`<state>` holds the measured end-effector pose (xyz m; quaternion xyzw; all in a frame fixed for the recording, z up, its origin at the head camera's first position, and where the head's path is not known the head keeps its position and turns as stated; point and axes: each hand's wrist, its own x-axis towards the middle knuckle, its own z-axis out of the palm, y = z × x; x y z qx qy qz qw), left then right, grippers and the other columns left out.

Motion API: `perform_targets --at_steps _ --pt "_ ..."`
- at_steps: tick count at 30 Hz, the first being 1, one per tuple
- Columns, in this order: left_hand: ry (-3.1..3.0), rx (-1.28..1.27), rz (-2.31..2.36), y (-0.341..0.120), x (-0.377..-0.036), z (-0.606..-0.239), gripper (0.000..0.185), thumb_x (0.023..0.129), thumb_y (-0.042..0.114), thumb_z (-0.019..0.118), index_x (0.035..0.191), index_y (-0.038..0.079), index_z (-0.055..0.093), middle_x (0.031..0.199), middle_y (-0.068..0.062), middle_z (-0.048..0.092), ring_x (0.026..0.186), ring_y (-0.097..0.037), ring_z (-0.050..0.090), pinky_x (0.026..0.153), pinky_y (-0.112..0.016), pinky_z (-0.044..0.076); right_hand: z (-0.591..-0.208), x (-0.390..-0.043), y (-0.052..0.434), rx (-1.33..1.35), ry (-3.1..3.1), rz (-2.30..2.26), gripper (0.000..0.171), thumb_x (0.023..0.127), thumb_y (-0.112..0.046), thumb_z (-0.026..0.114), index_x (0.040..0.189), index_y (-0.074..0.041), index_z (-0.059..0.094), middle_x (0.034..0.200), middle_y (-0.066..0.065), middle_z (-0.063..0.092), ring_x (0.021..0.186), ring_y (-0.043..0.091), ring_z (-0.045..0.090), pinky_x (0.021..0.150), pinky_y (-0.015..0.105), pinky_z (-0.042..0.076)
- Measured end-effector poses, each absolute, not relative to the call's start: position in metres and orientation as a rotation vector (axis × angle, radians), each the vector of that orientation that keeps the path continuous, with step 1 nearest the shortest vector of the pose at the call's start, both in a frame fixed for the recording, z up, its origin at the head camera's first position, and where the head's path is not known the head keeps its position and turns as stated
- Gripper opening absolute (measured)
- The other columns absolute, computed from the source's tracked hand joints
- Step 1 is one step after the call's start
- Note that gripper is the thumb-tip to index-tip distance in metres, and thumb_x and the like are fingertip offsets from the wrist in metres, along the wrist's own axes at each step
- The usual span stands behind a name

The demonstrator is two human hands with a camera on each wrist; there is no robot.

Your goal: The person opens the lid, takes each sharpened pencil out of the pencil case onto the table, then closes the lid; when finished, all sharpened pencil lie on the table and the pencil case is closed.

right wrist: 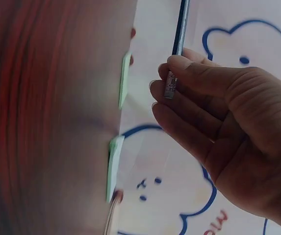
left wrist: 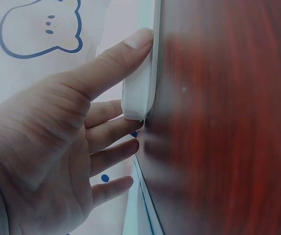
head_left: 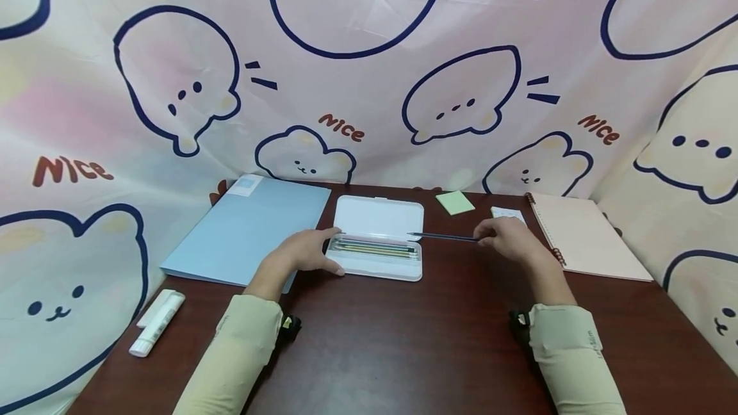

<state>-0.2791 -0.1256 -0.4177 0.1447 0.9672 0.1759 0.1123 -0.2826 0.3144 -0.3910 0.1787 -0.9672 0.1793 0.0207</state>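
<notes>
An open white pencil case [head_left: 377, 239] lies on the dark wood table [head_left: 403, 344], with several pencils in its lower tray. My left hand [head_left: 308, 252] holds the case's left end, thumb on the near edge and fingers at the far side; the left wrist view shows the thumb [left wrist: 115, 61] pressed on the white case corner [left wrist: 139, 95]. My right hand [head_left: 507, 239] pinches the end of a dark pencil [head_left: 444, 236], which points left, its tip over the case's right end. The right wrist view shows the thumb and fingers on that pencil [right wrist: 178, 39].
A blue folder [head_left: 248, 229] lies left of the case, a white glue stick [head_left: 157, 322] near the front left edge. Behind are a green sticky pad [head_left: 455, 202] and a small white pad [head_left: 508, 213]. A pink spiral notebook [head_left: 585, 235] lies at right. Printed cloth walls the table in.
</notes>
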Motion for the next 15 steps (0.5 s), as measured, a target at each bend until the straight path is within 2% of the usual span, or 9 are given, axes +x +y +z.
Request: perform_targets --at_steps 4,10,15 --pt "2.837 0.412 0.514 -0.125 -0.280 -0.418 0.100 0.073 0.057 0.085 0.156 0.021 0.042 0.146 -0.012 0.058 0.124 -0.031 0.054 0.110 -0.055 0.043 -0.392 -0.284 0.331 0.482 -3.015 0.564 0.011 0.093 -0.005 0.070 0.100 -0.010 0.076 0.098 0.006 0.075 0.092 0.024 0.063 0.080 0.043 0.052" --pt "2.842 0.414 0.495 -0.125 -0.280 -0.418 0.100 0.074 0.059 0.084 0.156 0.021 0.042 0.146 -0.012 0.057 0.125 -0.031 0.055 0.110 -0.056 0.043 -0.396 -0.285 0.351 0.432 -3.038 0.526 0.010 0.091 -0.005 0.071 0.096 -0.012 0.076 0.093 0.003 0.075 0.092 0.025 0.063 0.086 0.049 0.051" --pt "2.861 0.398 0.458 -0.123 -0.280 -0.416 0.099 0.072 0.060 0.084 0.154 0.021 0.045 0.143 -0.012 0.060 0.120 -0.030 0.056 0.107 -0.055 0.045 -0.400 -0.286 0.360 0.397 -3.105 0.508 0.008 0.092 -0.006 0.069 0.094 -0.011 0.075 0.094 0.004 0.074 0.090 0.025 0.062 0.084 0.048 0.050"
